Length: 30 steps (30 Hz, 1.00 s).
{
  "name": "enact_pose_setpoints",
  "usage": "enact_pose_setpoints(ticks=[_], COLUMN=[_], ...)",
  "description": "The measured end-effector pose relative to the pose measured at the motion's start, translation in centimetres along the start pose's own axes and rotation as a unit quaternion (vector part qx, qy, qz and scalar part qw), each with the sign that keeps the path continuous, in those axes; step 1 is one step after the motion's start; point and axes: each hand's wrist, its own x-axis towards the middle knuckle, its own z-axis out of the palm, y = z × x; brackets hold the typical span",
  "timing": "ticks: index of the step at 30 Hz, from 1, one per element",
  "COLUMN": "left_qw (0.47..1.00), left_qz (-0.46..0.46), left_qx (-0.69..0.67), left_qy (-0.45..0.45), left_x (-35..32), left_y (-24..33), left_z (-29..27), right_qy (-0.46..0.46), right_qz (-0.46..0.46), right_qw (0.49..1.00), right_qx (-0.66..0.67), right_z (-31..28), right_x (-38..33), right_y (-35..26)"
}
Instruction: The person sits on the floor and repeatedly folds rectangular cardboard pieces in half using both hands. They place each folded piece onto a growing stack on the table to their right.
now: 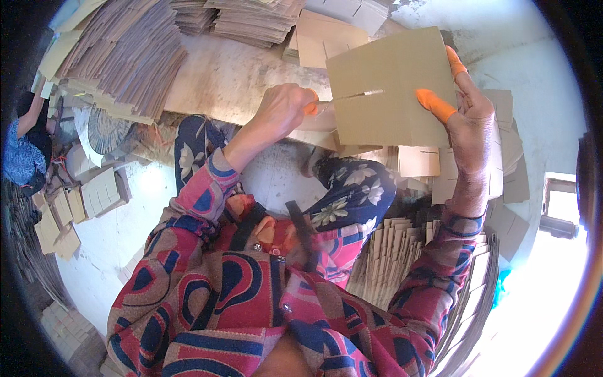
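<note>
My right hand point(472, 116) grips the right edge of a square brown cardboard sheet point(392, 69), holding it raised and slightly tilted. The thumb lies on the face towards me, and the other fingers are behind. A short slit is cut into the sheet from its left side. Orange finger covers show on the thumb and a fingertip. My left hand point(286, 110) is closed just left of the sheet, an orange cover on one finger. A pale tan patch lies between that hand and the sheet; I cannot tell whether the fingers hold it.
Below the hands is a wooden board point(210, 81) with a tall cardboard stack point(125, 60) at its left. More slit cardboard pieces point(326, 38) lie behind. Cardboard rows point(389, 257) stand by my right arm. Another person point(28, 147) is at far left.
</note>
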Motion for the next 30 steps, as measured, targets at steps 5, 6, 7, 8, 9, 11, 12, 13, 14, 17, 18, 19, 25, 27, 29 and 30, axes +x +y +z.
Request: enact_pose_setpoints(ticks=[5, 6, 7, 8, 9, 11, 12, 13, 14, 17, 18, 19, 25, 27, 29, 30], left_qw=[1.0, 1.0, 1.0, 1.0, 0.999, 0.999, 0.999, 0.999, 0.999, 0.999, 0.999, 0.999, 1.0, 1.0, 1.0, 1.0], left_qz=[-0.004, -0.004, -0.005, -0.006, -0.007, -0.022, -0.029, -0.022, -0.015, 0.009, 0.016, 0.014, -0.001, 0.003, 0.008, 0.01], left_qx=[-0.012, -0.007, -0.011, -0.015, -0.02, -0.03, -0.035, -0.04, -0.045, -0.037, -0.031, -0.03, -0.01, -0.008, -0.004, -0.002], left_qy=[0.016, 0.019, 0.022, 0.025, 0.028, 0.009, 0.0, -0.002, -0.004, 0.002, 0.006, 0.006, 0.006, 0.01, 0.013, 0.014], left_x=[0.2, 0.2, 0.2, 0.3, 0.4, 0.4, 0.4, 0.4, 0.5, 0.4, 0.4, 0.4, 0.7, 0.7, 0.6, 0.5], left_y=[0.1, 0.0, 0.0, -0.1, -0.2, -0.1, -0.1, -0.1, -0.3, -0.2, -0.2, -0.1, 0.7, 0.7, 0.7, 0.7], left_z=[0.2, 0.2, 0.2, 0.3, 0.3, 0.2, 0.1, 0.2, 0.5, 0.8, 1.0, 1.2, 1.0, 0.9, 0.9, 1.0], right_qy=[-0.02, -0.022, -0.018, -0.013, -0.008, -0.012, -0.013, -0.017, -0.021, -0.065, -0.086, -0.104, -0.142, -0.141, -0.155, -0.171], right_qz=[-0.032, -0.036, -0.042, -0.047, -0.052, -0.042, -0.037, -0.077, -0.116, -0.121, -0.103, -0.078, -0.048, -0.045, -0.031, -0.018], right_qw=[0.998, 0.997, 0.997, 0.996, 0.996, 0.997, 0.997, 0.991, 0.984, 0.977, 0.978, 0.977, 0.968, 0.96, 0.958, 0.959], right_qx=[-0.057, -0.066, -0.068, -0.069, -0.071, -0.071, -0.071, -0.104, -0.136, -0.163, -0.16, -0.167, -0.201, -0.236, -0.239, -0.224], right_z=[0.6, 0.8, 0.9, 1.0, 0.9, 0.9, 0.8, 0.7, 0.7, 2.3, 3.3, 4.4, 6.7, 6.7, 6.9, 7.3], right_x=[0.5, 0.6, 0.7, 0.8, 1.0, 1.2, 1.3, 1.5, 1.9, 2.0, 2.0, 1.7, 1.5, 1.5, 1.5, 1.3], right_y=[1.1, 1.1, 1.2, 1.2, 1.3, 1.4, 1.4, 1.9, 2.8, 4.3, 4.5, 4.8, 5.5, 5.5, 5.6, 5.7])
